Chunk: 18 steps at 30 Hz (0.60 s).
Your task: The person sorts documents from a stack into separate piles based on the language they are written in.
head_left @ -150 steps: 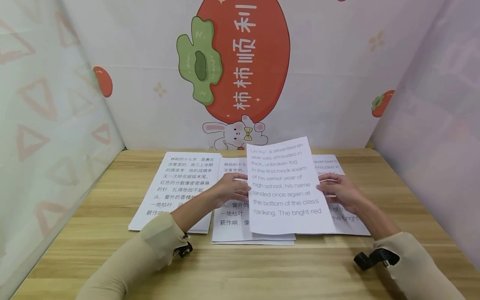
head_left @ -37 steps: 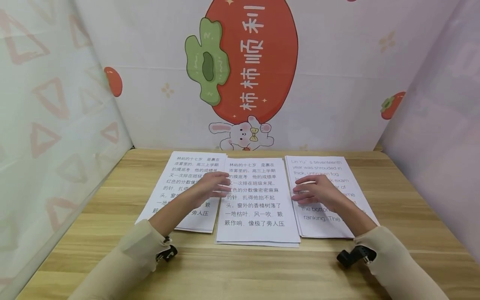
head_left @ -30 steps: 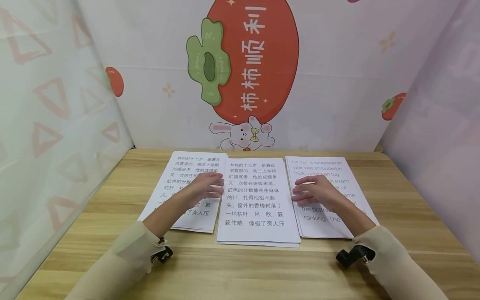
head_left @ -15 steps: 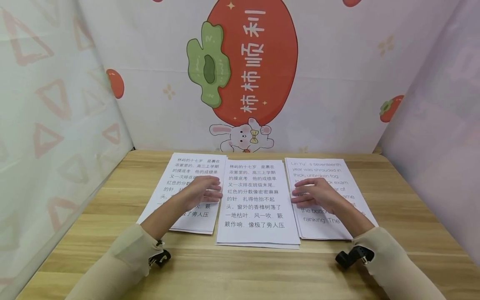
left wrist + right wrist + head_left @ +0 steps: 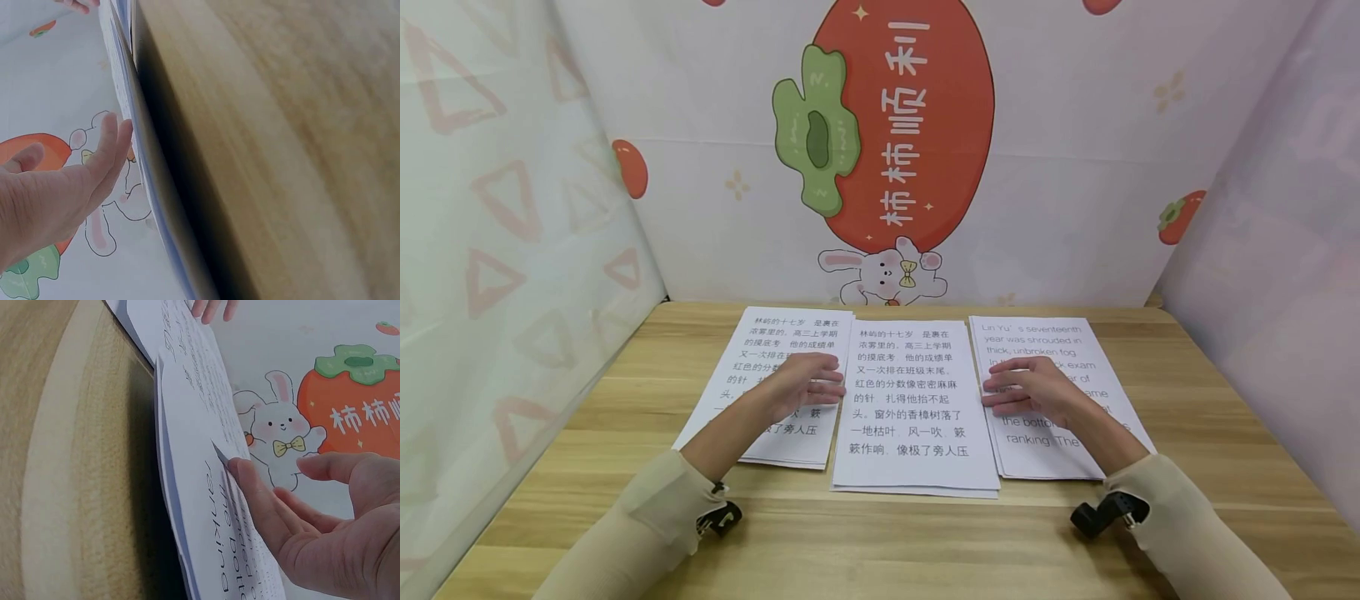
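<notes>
Three stacks of printed paper lie side by side. The left stack (image 5: 790,327) and the middle stack (image 5: 910,417) carry Chinese text, while the right stack (image 5: 1037,332) is in English. My left hand (image 5: 801,387), fingers relaxed, is over the left stack and covers some of its lines. Over the right stack is my right hand (image 5: 1037,390), its fingers pointing toward the middle stack. In the right wrist view, the fingertips of the right hand (image 5: 331,531) come right at the printed page. The left wrist view shows the left hand (image 5: 62,187) with loosely spread fingers. Neither hand holds anything.
The wooden table (image 5: 880,550) extends in front of the stacks and to both sides. Behind it stands a white backdrop (image 5: 1060,217) with a persimmon and rabbit print, and pale side panels close in left and right. A black wrist camera (image 5: 1108,514) sits at the right cuff.
Five seconds ago both hands held an English-text sheet above the middle and right stacks; they have let it go. Since then the left hand has drawn left, off the middle stack's edge.
</notes>
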{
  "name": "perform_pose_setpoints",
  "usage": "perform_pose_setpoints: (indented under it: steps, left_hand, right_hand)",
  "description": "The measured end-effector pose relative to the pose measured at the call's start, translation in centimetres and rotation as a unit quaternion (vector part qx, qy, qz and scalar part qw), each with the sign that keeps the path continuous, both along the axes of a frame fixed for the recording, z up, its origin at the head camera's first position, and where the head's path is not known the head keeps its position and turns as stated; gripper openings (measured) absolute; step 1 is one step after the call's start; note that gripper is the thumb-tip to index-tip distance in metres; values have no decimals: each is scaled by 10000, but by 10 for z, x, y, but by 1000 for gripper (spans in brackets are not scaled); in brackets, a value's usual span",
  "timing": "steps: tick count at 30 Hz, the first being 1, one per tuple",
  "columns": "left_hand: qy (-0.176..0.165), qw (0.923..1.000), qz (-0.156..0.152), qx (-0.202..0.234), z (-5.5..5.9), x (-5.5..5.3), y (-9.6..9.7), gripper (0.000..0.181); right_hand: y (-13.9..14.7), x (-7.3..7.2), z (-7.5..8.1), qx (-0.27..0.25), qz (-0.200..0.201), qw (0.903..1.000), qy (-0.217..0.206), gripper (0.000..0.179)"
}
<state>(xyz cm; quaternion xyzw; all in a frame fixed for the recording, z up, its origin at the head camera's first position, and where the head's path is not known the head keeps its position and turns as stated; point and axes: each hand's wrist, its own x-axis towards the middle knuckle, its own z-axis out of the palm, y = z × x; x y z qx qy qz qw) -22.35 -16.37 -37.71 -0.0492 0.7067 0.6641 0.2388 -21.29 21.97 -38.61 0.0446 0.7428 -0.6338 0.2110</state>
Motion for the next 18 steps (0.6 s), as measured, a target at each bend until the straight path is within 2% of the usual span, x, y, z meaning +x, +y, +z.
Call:
perform_pose_setpoints:
  steps: [11,18]
  left_hand:
    - [15,9998,-101,150,4,2,-1,55]
    - [54,9995,-41,320,4,3,-1,54]
  right_hand:
    - [-1,3,5,20,-22,10000,31,46]
    - [-1,4,6,3,10,9998,186,44]
